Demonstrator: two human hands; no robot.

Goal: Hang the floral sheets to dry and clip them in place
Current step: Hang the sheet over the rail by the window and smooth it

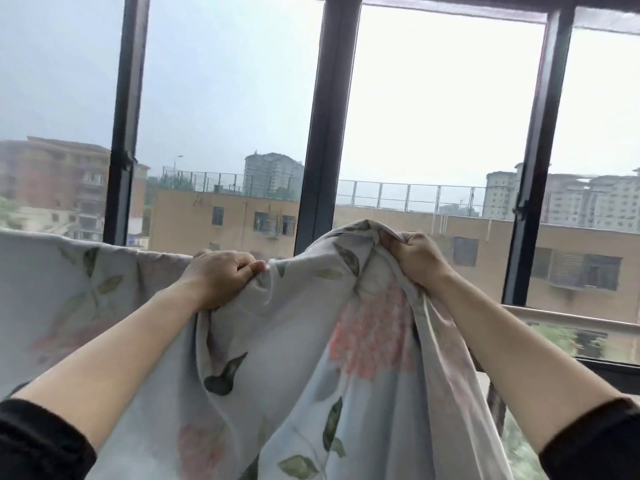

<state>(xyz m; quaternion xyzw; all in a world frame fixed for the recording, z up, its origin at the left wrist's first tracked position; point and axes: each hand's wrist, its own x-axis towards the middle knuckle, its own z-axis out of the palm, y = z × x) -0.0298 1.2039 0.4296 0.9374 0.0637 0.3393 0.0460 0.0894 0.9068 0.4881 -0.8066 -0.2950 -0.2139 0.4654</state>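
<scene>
While both arms reach forward and up, the left hand [221,277] is a closed fist pinching the sheet's [277,358] top edge between thumb and fingers, and the right hand [417,256] is clenched around a bunched peak of the same edge, held a little higher. Between the two hands the edge sags in a short dip; below them the cloth falls in loose folds toward the bottom of the view, filling the space between the forearms. To the left, a flat stretch of floral fabric [69,289] hangs with its top edge level, running from the frame's left side to just behind the left hand. Dark window frames [322,133] stand beyond. To the right of the right forearm a pale rail [571,318] crosses, with open room above it. Black sleeves [38,445] cover both upper arms.
</scene>
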